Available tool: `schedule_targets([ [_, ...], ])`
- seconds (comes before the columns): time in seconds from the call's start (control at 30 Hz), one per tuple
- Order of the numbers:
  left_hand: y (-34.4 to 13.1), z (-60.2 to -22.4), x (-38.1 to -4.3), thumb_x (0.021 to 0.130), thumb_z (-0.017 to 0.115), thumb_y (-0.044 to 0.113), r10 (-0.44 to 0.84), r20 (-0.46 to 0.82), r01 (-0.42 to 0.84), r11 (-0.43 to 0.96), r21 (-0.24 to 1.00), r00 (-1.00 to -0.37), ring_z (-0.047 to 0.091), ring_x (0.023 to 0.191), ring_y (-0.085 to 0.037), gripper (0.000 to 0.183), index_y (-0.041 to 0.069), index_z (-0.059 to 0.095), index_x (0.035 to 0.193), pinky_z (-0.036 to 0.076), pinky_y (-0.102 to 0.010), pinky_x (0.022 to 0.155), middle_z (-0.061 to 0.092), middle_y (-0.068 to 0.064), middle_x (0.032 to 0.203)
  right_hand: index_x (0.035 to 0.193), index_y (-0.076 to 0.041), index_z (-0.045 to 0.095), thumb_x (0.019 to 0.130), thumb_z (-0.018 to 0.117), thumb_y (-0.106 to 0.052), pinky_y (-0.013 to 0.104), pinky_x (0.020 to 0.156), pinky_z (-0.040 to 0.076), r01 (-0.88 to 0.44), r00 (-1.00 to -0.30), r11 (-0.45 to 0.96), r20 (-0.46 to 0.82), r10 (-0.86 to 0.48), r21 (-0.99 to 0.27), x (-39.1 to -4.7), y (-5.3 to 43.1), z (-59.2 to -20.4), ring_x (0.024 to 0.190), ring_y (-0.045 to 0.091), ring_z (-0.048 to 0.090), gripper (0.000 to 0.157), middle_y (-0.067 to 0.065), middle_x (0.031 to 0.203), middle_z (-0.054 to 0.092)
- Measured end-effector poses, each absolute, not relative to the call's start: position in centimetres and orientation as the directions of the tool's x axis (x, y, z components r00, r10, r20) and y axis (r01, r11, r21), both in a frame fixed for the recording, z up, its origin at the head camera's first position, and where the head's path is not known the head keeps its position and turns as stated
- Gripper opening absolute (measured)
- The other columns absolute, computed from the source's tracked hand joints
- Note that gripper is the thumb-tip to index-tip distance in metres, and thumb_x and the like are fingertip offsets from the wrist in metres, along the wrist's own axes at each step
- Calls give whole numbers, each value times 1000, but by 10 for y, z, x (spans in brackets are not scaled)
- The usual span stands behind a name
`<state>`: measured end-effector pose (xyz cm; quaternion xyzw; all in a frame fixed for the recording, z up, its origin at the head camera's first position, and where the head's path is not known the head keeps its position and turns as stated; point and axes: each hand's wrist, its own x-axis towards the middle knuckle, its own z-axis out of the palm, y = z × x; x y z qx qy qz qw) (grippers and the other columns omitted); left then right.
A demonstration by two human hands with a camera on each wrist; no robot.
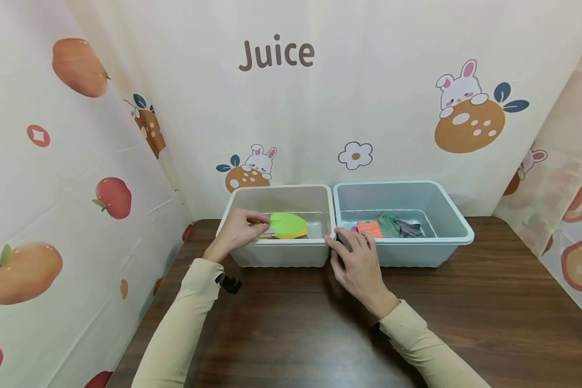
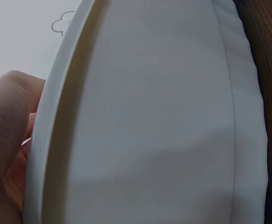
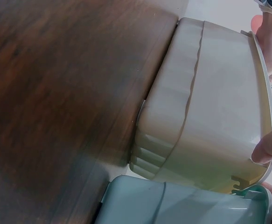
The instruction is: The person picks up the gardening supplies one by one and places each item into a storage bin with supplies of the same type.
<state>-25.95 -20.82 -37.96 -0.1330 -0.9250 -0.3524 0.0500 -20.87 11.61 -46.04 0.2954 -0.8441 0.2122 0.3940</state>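
My left hand [image 1: 241, 230] reaches over the front rim of the beige bin [image 1: 315, 250], its fingertips right at the left end of a bright green, leaf-shaped flat piece [image 1: 286, 222]. I cannot tell whether they pinch it. Under that piece lies something yellow [image 1: 291, 234]. In the left wrist view the bin wall [image 2: 149, 102] hides most of the hand. My right hand [image 1: 361, 269] is where the two bins meet. Its thumb [image 3: 264, 148] touches the beige rim, while other fingers are at the rim of the blue bin [image 1: 407, 253].
Inside the blue bin lie an orange cloth [image 1: 370, 229], a green cloth [image 1: 389, 224] and a grey striped cloth [image 1: 409, 229]. Both bins stand side by side on a dark wooden table [image 1: 281, 328], against a printed curtain [image 1: 388, 81].
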Motion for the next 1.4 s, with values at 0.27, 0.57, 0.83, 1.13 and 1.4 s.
schedule_targets([
  [0.27, -210, -380, -264, 96, 77, 21, 221, 157, 267, 679, 684, -963, 74, 103, -24, 20, 13, 85, 112, 58, -38, 89, 81, -9, 114, 125, -15, 77, 92, 72, -12, 64, 108, 41, -666, -511, 736, 792, -334, -119, -209, 116, -462, 116, 38, 64, 33, 16, 133, 68],
  [0.57, -210, -381, -267, 96, 77, 23, 240, 141, 273, 709, 650, -960, 74, 100, -23, 20, 14, 85, 111, 58, -38, 87, 81, -7, 114, 125, -15, 77, 92, 74, -12, 64, 108, 42, -667, -512, 736, 791, -335, -120, -209, 116, -462, 117, 38, 64, 34, 16, 133, 68],
  [0.83, -208, -381, -268, 97, 77, 22, 251, 107, 259, 716, 648, -962, 73, 102, -24, 21, 13, 84, 115, 58, -41, 90, 81, -7, 115, 126, -15, 77, 94, 70, -11, 65, 107, 43, -663, -521, 739, 784, -338, -122, -209, 117, -462, 117, 39, 64, 33, 16, 133, 68],
  [1.13, -208, -379, -266, 102, 69, 15, 212, 116, 233, 693, 682, -970, 73, 114, -30, 24, 7, 79, 122, 58, -48, 99, 78, -13, 121, 125, -15, 77, 93, 73, -11, 65, 107, 42, -667, -512, 735, 791, -334, -121, -208, 116, -460, 116, 38, 64, 33, 16, 133, 68],
  [1.4, -207, -380, -263, 102, 69, 15, 180, 195, 265, 676, 688, -964, 73, 106, -29, 21, 6, 79, 118, 59, -44, 92, 79, -12, 118, 125, -15, 77, 92, 73, -12, 65, 107, 43, -670, -504, 733, 797, -332, -118, -209, 116, -460, 115, 39, 64, 33, 16, 132, 69],
])
